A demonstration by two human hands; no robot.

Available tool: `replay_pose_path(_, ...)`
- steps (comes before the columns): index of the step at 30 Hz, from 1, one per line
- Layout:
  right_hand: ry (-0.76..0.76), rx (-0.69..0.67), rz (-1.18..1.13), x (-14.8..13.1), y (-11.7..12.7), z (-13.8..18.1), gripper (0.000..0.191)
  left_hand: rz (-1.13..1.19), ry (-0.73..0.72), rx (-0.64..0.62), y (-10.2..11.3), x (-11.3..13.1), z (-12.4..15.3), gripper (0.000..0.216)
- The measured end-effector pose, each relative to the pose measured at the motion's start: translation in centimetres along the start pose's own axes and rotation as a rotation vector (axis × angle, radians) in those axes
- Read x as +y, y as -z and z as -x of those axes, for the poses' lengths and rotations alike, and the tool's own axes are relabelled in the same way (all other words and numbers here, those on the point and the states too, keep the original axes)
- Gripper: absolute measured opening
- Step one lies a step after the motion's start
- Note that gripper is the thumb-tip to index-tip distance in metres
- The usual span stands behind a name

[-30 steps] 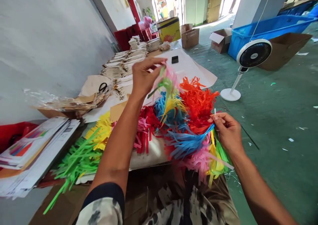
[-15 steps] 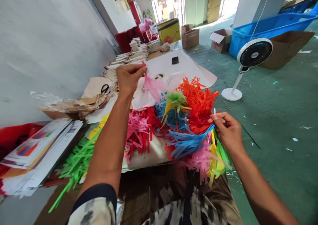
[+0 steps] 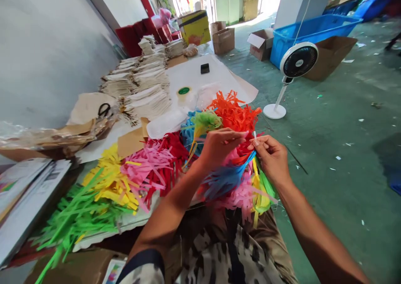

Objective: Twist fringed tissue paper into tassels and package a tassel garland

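Note:
My left hand is closed in a pinch on a pink paper tassel, mostly hidden behind the hand. Its fingertips are close to those of my right hand. The right fingers pinch a thin white strip that sticks up, its kind unclear. Just below them hangs a blue tassel, with pink, yellow and green fringes beneath it. Behind the hands lie orange-red tassels and a light green tassel.
Pink, yellow and green fringe piles lie at left. Farther back are stacked pale bundles, a tape roll, a phone and black-handled scissors. A white fan stands on the floor at right.
My left hand has come down and to the right with the pink tassel, from above the table to beside my right hand. The right hand keeps its pinch. The camera view has shifted.

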State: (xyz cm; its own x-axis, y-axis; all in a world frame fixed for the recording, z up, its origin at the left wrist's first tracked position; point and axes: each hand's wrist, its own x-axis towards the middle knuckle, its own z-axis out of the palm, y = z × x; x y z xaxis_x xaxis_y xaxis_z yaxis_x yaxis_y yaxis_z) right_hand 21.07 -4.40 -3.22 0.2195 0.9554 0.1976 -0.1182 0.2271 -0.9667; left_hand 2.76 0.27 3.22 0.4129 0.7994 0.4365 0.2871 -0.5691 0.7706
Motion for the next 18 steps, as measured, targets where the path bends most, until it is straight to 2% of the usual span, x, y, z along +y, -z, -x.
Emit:
replay_pose_path(2, 0.001, -0.008, 0.006, 0.0, 0.0, 0.1, 0.025, 0.092, 0.112, 0.005, -2.1, -1.7, 0.8, 0.016)
replay_pose_path(5, -0.004, -0.004, 0.009, 0.3, 0.1, 0.1, 0.026, 0.256, 0.216, 0.014, -3.6, -2.7, 1.4, 0.015)
replay_pose_path(8, -0.015, 0.002, -0.005, 0.7, 0.1, 0.0, 0.025, 0.342, 0.244, 0.012, -3.8, -2.9, 1.3, 0.018)
replay_pose_path(18, -0.005, 0.009, 0.025, 0.9, 0.1, -0.1, 0.025, 0.415, 0.287, 0.001, -3.6, -3.3, 0.9, 0.025)
